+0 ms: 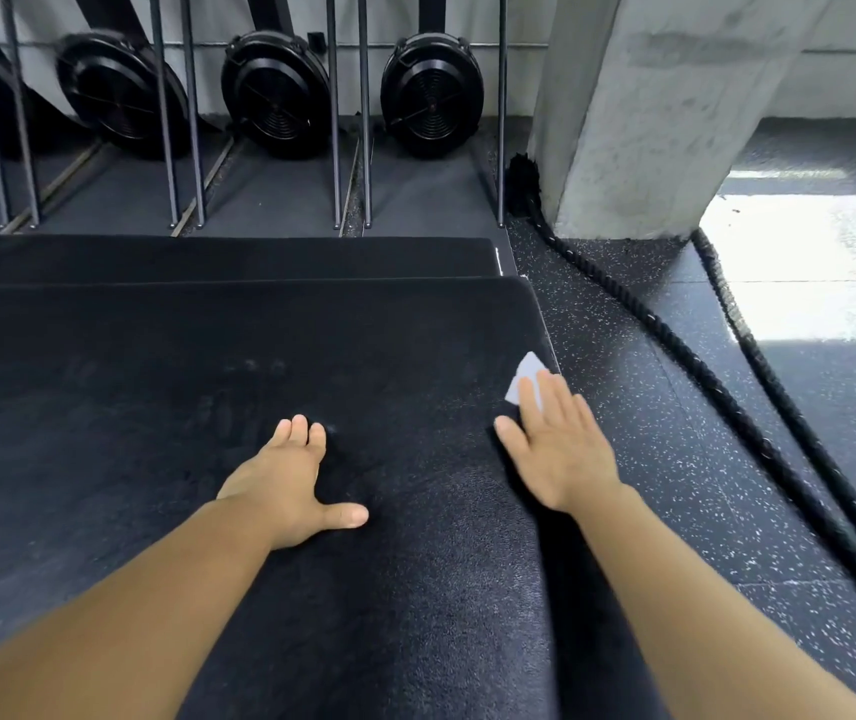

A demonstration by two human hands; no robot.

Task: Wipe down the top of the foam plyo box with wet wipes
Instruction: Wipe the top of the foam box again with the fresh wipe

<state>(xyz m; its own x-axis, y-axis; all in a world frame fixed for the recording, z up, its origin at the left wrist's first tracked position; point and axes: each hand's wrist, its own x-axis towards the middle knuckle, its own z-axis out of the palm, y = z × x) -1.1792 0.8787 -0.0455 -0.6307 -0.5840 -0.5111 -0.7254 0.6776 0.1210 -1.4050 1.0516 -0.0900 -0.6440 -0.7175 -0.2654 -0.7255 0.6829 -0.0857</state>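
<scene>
The left hand lay flat on the foam plyo box, fingers together, thumb out. At its right edge the right hand pinned the wet wipe under straight fingers: limp, light, probably best pressed, not pinched.

The large black foam plyo box has a matte, pebbled top that lies flat and level, with a rounded right edge. A small pale-grey wet wipe lies flat on that top, close to the right edge, partly covered by the straight fingers of the right hand.
</scene>
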